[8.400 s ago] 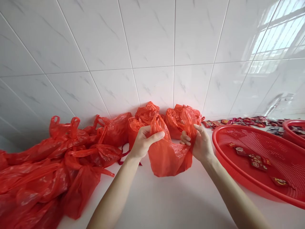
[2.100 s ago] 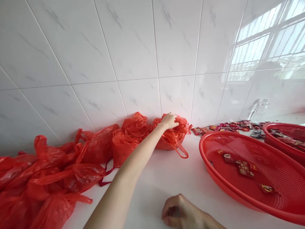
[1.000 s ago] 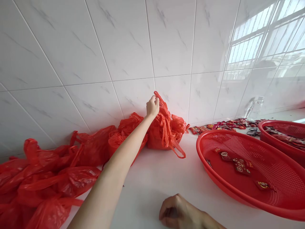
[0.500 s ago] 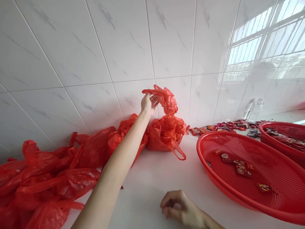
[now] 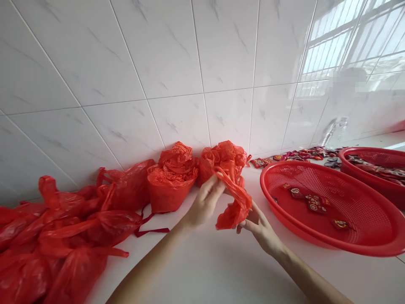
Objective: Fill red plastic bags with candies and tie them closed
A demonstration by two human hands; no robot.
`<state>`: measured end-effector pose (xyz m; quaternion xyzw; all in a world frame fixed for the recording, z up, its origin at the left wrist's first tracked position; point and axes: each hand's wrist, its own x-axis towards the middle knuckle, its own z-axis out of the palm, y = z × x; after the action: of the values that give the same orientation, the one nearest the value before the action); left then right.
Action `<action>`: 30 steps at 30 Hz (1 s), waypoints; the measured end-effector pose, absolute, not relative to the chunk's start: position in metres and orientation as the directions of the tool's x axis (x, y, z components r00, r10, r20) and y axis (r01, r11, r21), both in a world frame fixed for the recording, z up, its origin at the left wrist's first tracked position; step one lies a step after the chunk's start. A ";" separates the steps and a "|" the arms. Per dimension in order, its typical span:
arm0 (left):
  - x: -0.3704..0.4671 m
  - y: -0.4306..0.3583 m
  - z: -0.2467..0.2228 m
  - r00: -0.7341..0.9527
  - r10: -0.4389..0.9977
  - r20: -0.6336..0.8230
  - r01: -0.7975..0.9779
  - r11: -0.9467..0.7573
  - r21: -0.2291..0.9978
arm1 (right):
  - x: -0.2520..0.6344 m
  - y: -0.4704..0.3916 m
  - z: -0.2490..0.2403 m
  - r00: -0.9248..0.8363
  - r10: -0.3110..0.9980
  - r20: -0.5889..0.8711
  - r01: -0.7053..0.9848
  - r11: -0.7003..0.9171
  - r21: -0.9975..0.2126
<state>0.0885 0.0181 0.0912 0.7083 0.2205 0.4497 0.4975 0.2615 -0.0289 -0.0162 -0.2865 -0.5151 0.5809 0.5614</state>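
Note:
A crumpled red plastic bag (image 5: 236, 207) hangs over the white counter between my two hands. My left hand (image 5: 204, 202) pinches its upper end near the handles. My right hand (image 5: 261, 228) has its thumb and fingers on the bag's lower right side. Behind them, against the tiled wall, stand two bundles of red bags, one at the left (image 5: 172, 185) and one straight behind my hands (image 5: 226, 156). The right-hand bundle is partly hidden by the held bag.
Filled, tied red bags (image 5: 76, 228) are heaped at the left, with a dark red ribbon (image 5: 153, 231) beside them. At the right, a large red basket (image 5: 297, 226) holds several small packets. Behind it are a second basket (image 5: 376, 185), scattered packets (image 5: 297, 155) and a clear bottle (image 5: 341, 133).
The bag in my left hand has come down from above the bundles toward me. My right hand has risen from the counter and taken hold of the bag's side. The view has shifted slightly.

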 end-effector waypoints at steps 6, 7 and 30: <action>0.071 -0.006 0.067 0.699 0.626 0.346 0.126 -0.584 0.802 | 0.254 -0.029 -0.023 -0.236 0.943 0.235 -0.404 0.125 -0.906; 0.070 -0.007 0.063 0.681 0.636 0.363 0.142 -0.601 0.786 | 0.255 -0.029 -0.023 -0.248 0.941 0.230 -0.405 0.115 -0.907; 0.075 0.005 0.015 0.527 0.731 0.433 0.376 -0.658 0.652 | 0.253 -0.033 -0.035 -0.244 0.962 0.119 -0.310 0.039 -0.950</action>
<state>0.0751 0.0048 0.0148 0.8377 0.3305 0.3567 0.2485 0.2527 -0.0329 -0.0350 -0.3271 -0.4986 0.6111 0.5206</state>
